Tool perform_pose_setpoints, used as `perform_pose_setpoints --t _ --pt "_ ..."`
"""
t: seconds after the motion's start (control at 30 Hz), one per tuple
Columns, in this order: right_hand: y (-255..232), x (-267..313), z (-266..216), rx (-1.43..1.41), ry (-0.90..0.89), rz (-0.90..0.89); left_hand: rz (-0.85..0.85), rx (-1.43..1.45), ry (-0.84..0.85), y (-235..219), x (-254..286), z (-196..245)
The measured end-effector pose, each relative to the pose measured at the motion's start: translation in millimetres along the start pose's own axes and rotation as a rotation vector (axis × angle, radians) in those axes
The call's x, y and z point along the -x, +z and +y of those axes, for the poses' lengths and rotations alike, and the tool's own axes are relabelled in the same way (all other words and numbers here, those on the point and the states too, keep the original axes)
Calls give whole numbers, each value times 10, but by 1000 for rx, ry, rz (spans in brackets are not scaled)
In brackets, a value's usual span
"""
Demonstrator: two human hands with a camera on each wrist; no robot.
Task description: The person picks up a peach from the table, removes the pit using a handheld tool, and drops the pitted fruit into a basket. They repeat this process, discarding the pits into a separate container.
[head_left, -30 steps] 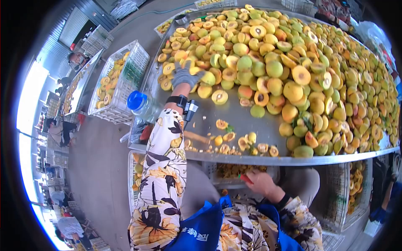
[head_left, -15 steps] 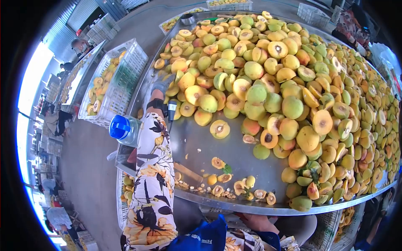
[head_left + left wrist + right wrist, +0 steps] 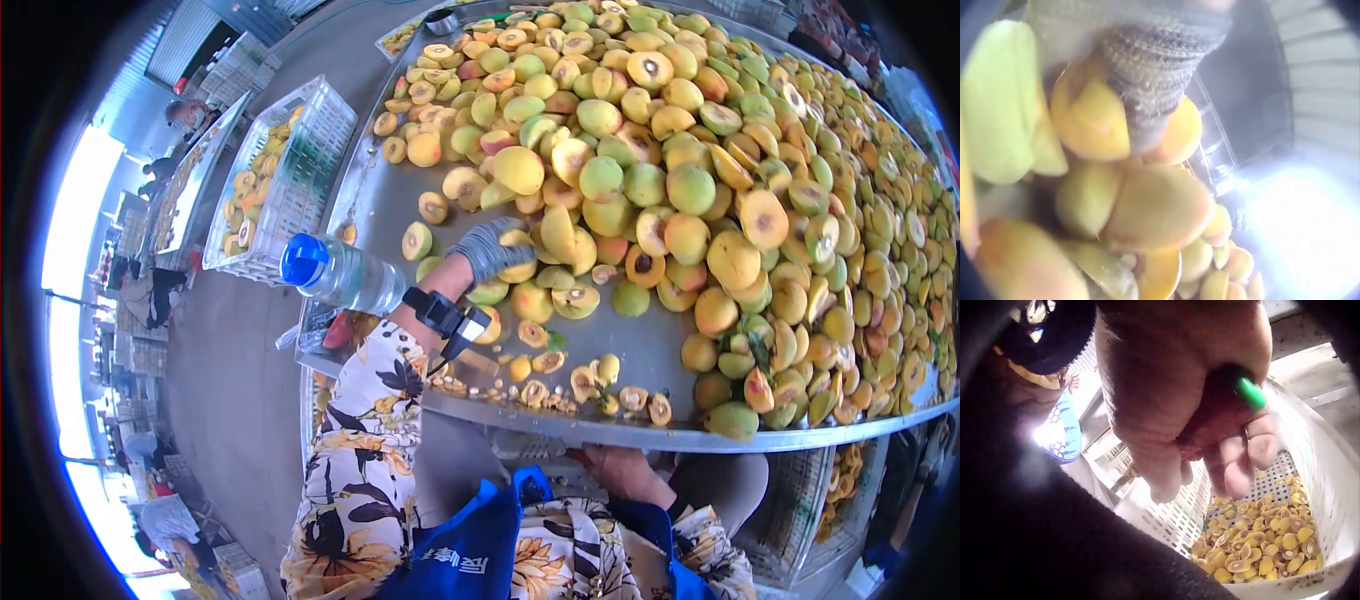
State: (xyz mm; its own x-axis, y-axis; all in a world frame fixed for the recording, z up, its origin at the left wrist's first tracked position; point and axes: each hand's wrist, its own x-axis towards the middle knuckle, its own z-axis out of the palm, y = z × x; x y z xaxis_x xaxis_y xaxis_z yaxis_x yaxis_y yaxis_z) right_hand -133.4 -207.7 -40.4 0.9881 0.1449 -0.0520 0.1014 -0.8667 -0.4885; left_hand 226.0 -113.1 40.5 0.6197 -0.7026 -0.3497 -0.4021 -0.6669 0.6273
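While the gloved left hand (image 3: pixel 484 252) has its fingers curled over a yellow fruit (image 3: pixel 517 268) at the pile's near edge, the right hand (image 3: pixel 1166 394), down below the metal table (image 3: pixel 640 350), is closed round a green-ended tool (image 3: pixel 1250 395); can't tell what kind. The fruit pile (image 3: pixel 690 190) is mostly halves and covers much of the tabletop. Under the right hand there's a white bin (image 3: pixel 1335 487) with yellow-brown pieces (image 3: pixel 1260 550) over its perforated bottom. The white crate (image 3: pixel 310 150) beside the table has fruit in it too, and a blue-capped clear bottle (image 3: pixel 355 278) leans near the table's edge.
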Motion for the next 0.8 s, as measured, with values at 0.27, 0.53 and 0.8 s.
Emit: perform_pose_setpoints --t 0.27,0.53,0.8 --pt "-449 122 -345 -157 74 -187 439 38 60 334 572 446" --pt "-982 53 -892 -641 219 551 452 1263 62 797 1600 991" --pt "-879 32 -928 -978 287 716 148 1614 290 1378 2119 1065"
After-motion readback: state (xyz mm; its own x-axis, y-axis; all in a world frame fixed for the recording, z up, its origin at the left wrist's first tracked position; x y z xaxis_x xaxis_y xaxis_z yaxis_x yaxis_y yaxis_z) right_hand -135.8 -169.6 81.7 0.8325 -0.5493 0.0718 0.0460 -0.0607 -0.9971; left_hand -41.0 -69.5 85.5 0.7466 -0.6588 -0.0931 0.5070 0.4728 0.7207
